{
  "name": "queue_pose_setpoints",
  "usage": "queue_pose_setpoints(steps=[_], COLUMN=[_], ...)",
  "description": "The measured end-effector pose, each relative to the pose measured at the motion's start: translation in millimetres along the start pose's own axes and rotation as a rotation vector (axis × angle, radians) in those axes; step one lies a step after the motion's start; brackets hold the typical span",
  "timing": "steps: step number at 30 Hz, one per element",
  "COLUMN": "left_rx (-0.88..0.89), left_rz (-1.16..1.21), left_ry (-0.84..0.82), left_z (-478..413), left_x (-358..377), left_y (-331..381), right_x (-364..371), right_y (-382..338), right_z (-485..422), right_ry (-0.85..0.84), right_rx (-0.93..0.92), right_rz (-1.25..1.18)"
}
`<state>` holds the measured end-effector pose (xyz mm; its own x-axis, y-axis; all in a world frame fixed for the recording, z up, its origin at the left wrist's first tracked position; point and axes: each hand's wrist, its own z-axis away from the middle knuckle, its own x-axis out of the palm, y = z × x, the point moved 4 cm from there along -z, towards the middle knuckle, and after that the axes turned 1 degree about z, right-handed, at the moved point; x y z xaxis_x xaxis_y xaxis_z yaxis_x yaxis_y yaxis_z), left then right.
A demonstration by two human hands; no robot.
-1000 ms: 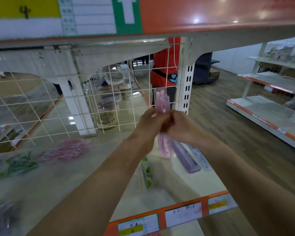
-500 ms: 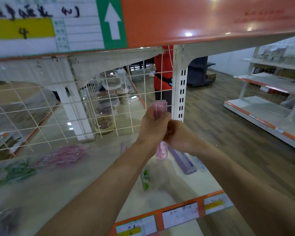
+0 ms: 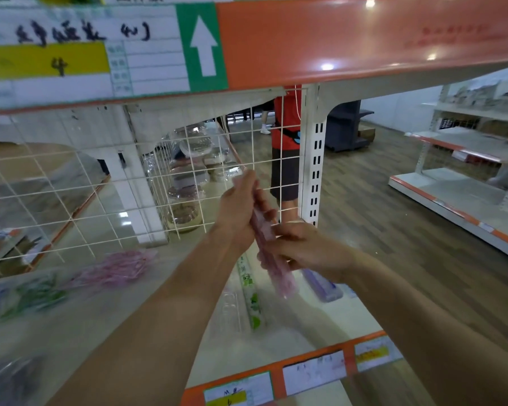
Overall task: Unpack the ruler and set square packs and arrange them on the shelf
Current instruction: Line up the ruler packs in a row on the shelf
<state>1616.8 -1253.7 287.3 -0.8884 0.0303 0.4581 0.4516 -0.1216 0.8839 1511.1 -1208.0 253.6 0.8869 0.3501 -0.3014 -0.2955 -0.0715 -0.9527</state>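
A long pink ruler pack [image 3: 279,273] in clear wrap is held tilted above the shelf [image 3: 279,338], its top leaning left. My left hand [image 3: 239,209] grips its upper end. My right hand [image 3: 299,250] pinches its middle from the right. Below them on the shelf lie a green ruler pack [image 3: 251,297], a purple pack [image 3: 320,284] and a clear empty wrapper [image 3: 229,310]. Further left lie a pile of pink packs [image 3: 115,268] and a green pack [image 3: 33,294], both blurred.
A white wire grid [image 3: 71,186] backs the shelf, with a slotted white upright [image 3: 313,171] at its right end. An orange shelf edge with labels [image 3: 276,42] hangs overhead. A person in red [image 3: 286,142] stands behind the grid. Other shelving [image 3: 464,200] stands across the aisle.
The pink pack has tilted from upright to leaning left. My left hand rose to its top end, and my right hand slid lower along it.
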Motion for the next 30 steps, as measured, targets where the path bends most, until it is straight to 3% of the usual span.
queue_pose_setpoints(steps=[3, 7, 12, 18, 22, 30], left_rx=[0.024, 0.004, -0.067, 0.004, -0.034, 0.020], left_rz=[0.066, 0.047, 0.163, 0.109, 0.017, -0.035], left_ry=[0.197, 0.201, 0.128, 0.171, 0.081, 0.231], left_z=[-4, -5, -10, -10, -8, -12], left_x=[-12, -13, -21, -15, -12, -13], left_y=[4, 4, 5, 4, 3, 12], right_x=[12, 20, 27, 35, 34, 35], right_y=[2, 4, 3, 3, 0, 9], right_z=[4, 6, 11, 10, 10, 10], right_ry=[0.102, 0.213, 0.128, 0.177, 0.141, 0.021], right_rx=[0.007, -0.034, -0.039, -0.043, -0.039, 0.063], right_rz=[0.317, 0.425, 0.287, 0.309, 0.197, 0.127])
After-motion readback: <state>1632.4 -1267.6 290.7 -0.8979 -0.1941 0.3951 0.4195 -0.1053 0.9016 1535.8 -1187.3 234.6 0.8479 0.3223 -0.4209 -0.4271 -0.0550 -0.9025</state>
